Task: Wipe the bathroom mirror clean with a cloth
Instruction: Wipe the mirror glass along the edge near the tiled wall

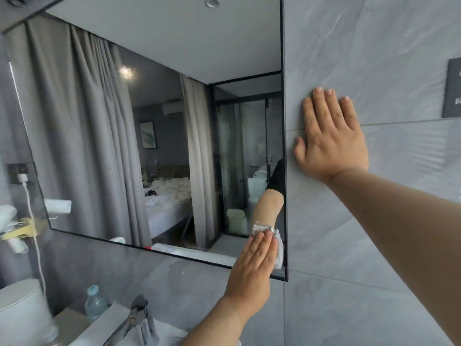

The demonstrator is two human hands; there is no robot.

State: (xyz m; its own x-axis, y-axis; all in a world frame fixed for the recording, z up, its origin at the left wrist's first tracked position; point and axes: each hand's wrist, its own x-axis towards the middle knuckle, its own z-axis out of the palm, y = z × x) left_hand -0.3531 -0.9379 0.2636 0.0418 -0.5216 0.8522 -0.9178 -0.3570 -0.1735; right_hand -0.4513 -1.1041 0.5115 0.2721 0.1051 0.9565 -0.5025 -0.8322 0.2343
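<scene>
Left hand (252, 268) presses cloth (278, 248) flat on mirror (149, 121); right hand (329, 136) seemingly flat on wall (374, 46).

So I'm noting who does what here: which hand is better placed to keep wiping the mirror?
The left hand: it presses the cloth flat on the mirror at the lower right corner. The right hand lies flat on the wall tile, off the glass.

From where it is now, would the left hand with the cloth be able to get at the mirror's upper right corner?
Probably yes. The left hand presses the cloth at the mirror's lower right corner, with bare glass above it; the right hand rests on the wall tile, off the glass.
</scene>
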